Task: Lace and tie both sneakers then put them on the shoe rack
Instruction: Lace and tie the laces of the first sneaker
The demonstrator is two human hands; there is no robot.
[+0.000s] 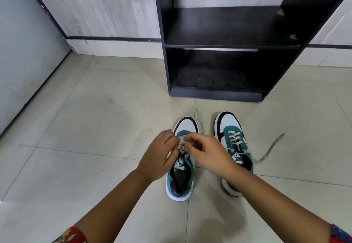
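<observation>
Two green, white and black sneakers stand side by side on the tiled floor, toes toward the rack. Over the left sneaker my left hand and my right hand both pinch its beige lace above the tongue. One end of that lace trails past the toe. The right sneaker is laced, and its loose lace end lies out on the floor to the right. The black shoe rack stands just beyond the shoes, its two shelves bare.
Pale floor tiles spread to the left and front. A grey door is on the far left, and a wood-grain wall with a dark stripe runs behind the rack.
</observation>
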